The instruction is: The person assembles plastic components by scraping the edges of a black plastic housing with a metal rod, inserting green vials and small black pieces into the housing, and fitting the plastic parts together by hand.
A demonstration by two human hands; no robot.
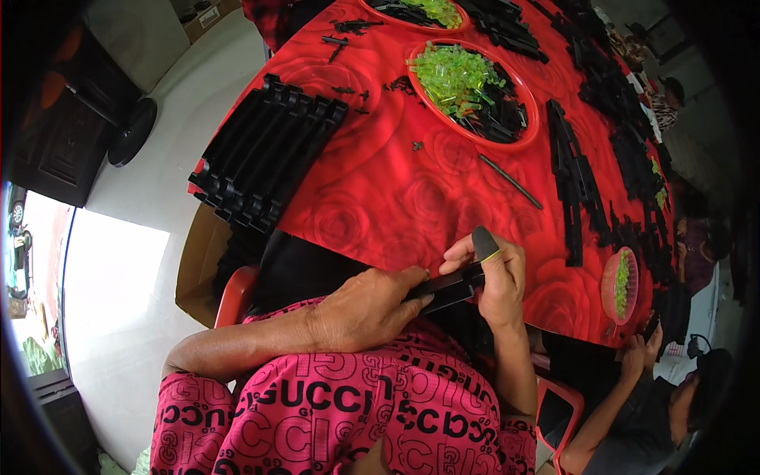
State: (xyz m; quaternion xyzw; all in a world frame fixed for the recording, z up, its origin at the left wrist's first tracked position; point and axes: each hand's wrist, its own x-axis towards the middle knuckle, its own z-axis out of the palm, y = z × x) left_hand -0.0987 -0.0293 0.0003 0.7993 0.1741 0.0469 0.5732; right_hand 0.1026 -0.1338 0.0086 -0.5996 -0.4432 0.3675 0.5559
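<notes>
My left hand (368,305) is closed round one end of a long black plastic part (445,291), just off the near table edge. At the part's other end, my right hand (500,289) grips it, with a dark finger cot (484,242) on the raised digit. The part lies tilted between both hands above my lap, and the fingers cover its two ends. To the left, a stack of black ribbed plastic parts (273,150) rests on the table corner. Beyond my hands lies a thin dark rod (511,182).
The table has a red rose-print cloth (340,214). A red bowl (529,134) of yellow-green clear pieces and black strips stands further back. Black strips (571,178) lie at right, near a small pink bowl (609,289). Another person's hands (637,356) work at lower right.
</notes>
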